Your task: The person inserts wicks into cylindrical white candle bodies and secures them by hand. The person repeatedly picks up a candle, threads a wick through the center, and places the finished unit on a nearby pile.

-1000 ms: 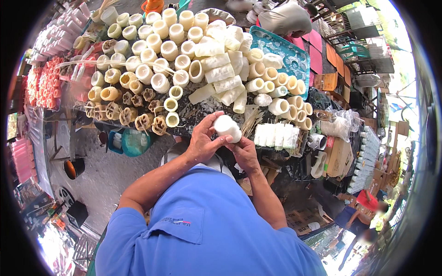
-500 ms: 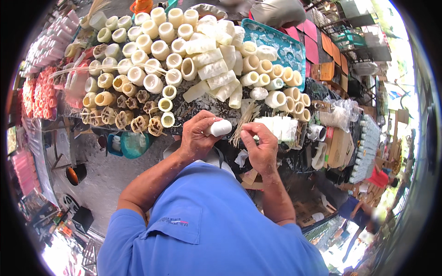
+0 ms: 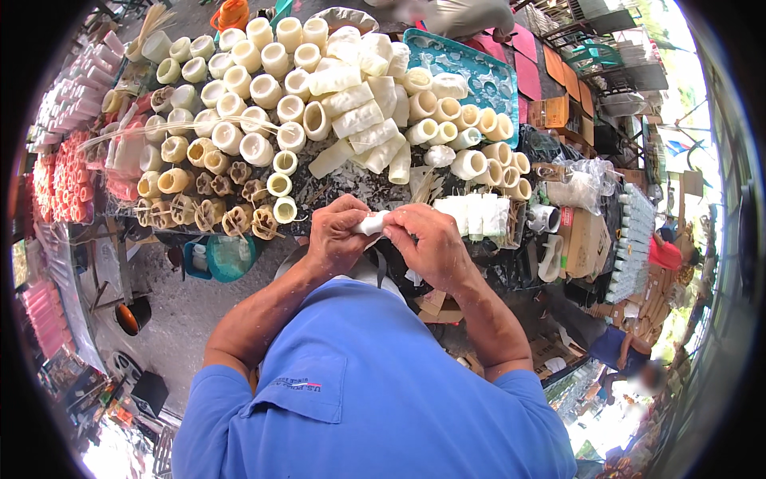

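As you stand at the worktop [image 3: 321, 182], both your hands meet at the middle of its front edge, close to your blue shirt [image 3: 375, 383]. Between them is a small white piece [image 3: 369, 224] (partly hidden by your fingers). Your left hand [image 3: 337, 237] is curled nearly closed around its left end; your right hand [image 3: 435, 246] is half closed, thumb and bent fingers pinching the right end.

Cream cups [image 3: 274, 60] crowd the worktop toward its far left corner, and tan flower-shaped cups [image 3: 209, 211] line the front edge at left. A pile of white rolls [image 3: 357, 120] lies behind your hands. Near the front right corner sits a row of white blocks [image 3: 472, 214], with pale tubes [image 3: 468, 165] behind it. A teal tray [image 3: 500, 84] lies at the far right corner.
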The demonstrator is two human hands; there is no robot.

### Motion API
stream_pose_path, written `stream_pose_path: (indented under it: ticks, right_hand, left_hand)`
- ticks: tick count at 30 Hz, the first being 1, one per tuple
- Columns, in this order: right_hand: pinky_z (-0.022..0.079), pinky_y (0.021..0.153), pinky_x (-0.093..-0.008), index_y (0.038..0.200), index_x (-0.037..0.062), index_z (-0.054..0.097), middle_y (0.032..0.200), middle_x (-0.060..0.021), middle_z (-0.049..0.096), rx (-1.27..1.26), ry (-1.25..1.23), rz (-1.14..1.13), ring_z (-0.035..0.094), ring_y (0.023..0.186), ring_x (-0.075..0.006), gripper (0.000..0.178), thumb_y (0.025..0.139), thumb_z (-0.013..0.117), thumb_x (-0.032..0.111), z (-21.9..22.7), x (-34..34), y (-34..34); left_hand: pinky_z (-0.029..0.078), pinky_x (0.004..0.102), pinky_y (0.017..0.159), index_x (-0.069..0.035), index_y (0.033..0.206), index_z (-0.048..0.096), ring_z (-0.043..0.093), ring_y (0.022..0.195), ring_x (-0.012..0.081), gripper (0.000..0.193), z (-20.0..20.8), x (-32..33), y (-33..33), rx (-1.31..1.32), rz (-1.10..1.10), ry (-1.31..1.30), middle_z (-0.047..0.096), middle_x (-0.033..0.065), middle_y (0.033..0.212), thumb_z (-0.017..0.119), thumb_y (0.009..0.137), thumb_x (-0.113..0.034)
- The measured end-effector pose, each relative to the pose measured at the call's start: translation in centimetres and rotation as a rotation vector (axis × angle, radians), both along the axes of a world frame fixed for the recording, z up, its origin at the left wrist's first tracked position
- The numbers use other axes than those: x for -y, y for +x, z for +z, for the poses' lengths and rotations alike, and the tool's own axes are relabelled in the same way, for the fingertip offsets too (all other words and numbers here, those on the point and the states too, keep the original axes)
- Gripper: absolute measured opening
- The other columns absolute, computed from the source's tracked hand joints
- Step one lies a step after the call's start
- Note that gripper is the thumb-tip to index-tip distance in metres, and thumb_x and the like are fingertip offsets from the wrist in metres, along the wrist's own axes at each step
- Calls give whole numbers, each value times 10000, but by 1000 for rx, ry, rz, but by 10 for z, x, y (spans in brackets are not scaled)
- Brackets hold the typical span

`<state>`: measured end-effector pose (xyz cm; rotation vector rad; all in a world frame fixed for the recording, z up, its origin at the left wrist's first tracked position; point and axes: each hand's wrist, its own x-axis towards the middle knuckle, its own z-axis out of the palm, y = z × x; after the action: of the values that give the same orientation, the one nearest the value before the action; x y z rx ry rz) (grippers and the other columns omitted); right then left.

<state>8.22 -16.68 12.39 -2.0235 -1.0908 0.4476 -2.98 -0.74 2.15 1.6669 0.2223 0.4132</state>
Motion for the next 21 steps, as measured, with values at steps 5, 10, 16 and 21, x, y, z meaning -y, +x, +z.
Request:
stream_pose_path:
  ticks: [5, 10, 16, 21]
  right_hand:
    - [582, 828, -435, 1003, -12, 742, 948, -158, 746, -84, -48, 82, 732, 896, -343, 109, 909, 764, 38, -3, -4, 10]
    - [563, 802, -344, 1031, 19, 773, 937, -62, 738, -483, -103, -30, 720, 892, -189, 98, 947, 777, 70, -16, 10, 19]
    - [502, 1087, -376, 1466, -20, 549, 1311, -81, 689, -986, 549, -524, 641, 1257, -195, 475, 1098, 674, 253, -74, 12, -13]
    - [533, 972, -316, 1513, 21, 533, 1210, -49, 710, -1373, 555, -444, 670, 1091, -135, 442, 1125, 627, 211, -96, 17, -52]
  left_hand:
    - [526, 289, 634, -17, 940, 816, 680, 732, 139, 228, -1, 0, -6, -85, -116, -38, 731, 72, 870, 954, 788, -116]
    - [534, 307, 665, -14, 938, 815, 678, 744, 147, 204, 7, 1, -2, -98, -82, -129, 732, 71, 867, 938, 796, -93]
    - [630, 352, 787, 15, 1093, 773, 763, 822, 168, 195, 15, -12, 21, -237, 64, -926, 793, 84, 1007, 826, 934, -84]
    - [613, 438, 929, -18, 1234, 673, 745, 1012, 231, 292, -1, -24, 42, -214, 218, -1288, 761, 92, 1118, 792, 993, -132]
